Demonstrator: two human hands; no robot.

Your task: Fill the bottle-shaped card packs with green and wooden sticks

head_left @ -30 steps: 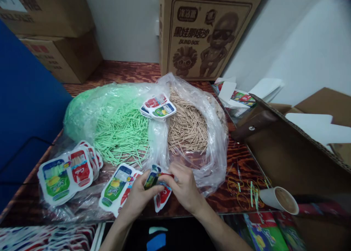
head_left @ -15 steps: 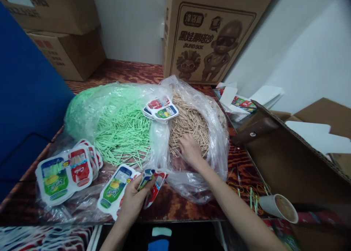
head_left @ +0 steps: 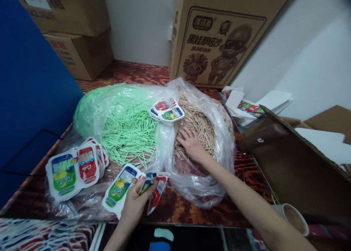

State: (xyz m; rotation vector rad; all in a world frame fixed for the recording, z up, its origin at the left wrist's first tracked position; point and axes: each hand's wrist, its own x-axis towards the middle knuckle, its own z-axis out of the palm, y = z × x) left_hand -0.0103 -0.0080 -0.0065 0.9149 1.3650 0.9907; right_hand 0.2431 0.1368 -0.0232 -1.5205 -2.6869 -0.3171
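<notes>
My left hand (head_left: 136,199) is closed around a bottle-shaped packet (head_left: 158,192) with red cola and green Sprite prints, held above the table's front edge. Partly behind that hand lies another Sprite-and-cola packet (head_left: 120,188). My right hand (head_left: 192,145) rests with fingers spread on the loose tan sticks (head_left: 199,123) in a clear plastic bag (head_left: 225,145). To the left, pale green sticks (head_left: 128,134) fill a second clear bag. A few packets (head_left: 168,111) lie between the two piles. At far left sits a stack of packets (head_left: 74,170); green and tan sticks show through the top one.
A large printed carton (head_left: 219,42) stands at the back, with more cartons (head_left: 79,53) at back left. On the right are an open cardboard box (head_left: 296,163) and a paper cup (head_left: 294,218). A blue panel (head_left: 30,97) borders the left side.
My right hand's fingers, bunched at the tan sticks before, are now spread over them. My left hand keeps its packet. The whole view has shifted slightly.
</notes>
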